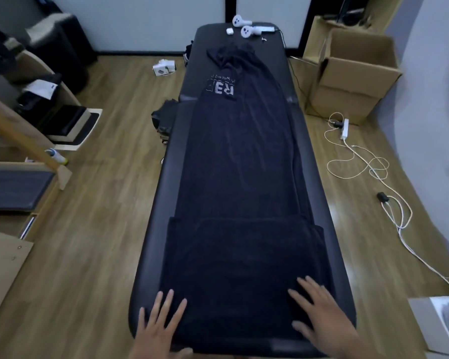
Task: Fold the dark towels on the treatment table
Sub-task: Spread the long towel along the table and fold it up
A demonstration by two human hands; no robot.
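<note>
While both hands are lying flat with fingers straight and spread, nothing is being gripped: the left hand (pixel 161 322) and the right hand (pixel 322 312) are being pressed palm-down on the near end of the dark towel (pixel 239 164). The towel is lying lengthwise along the treatment table (pixel 166 190), its long axis running straight away from the hands toward the table's far end. Under and just beyond the fingertips, a wider rectangular layer (pixel 241 255) is lying over the towel, its straight far edge running crosswise. Whether it is a folded-back end of the same cloth or a second towel cannot be told. Beyond that layer the cloth is narrowing, and at its far end it is bunching and twisting. Just short of the bunch, white printed lettering (pixel 221 88) is showing, upside down as seen from the hands' side. The fabric is appearing matte and near black against the glossier table padding, which is showing outside each hand. Well beyond the towel, two white controllers (pixel 246 31) are resting on the table's far end.
</note>
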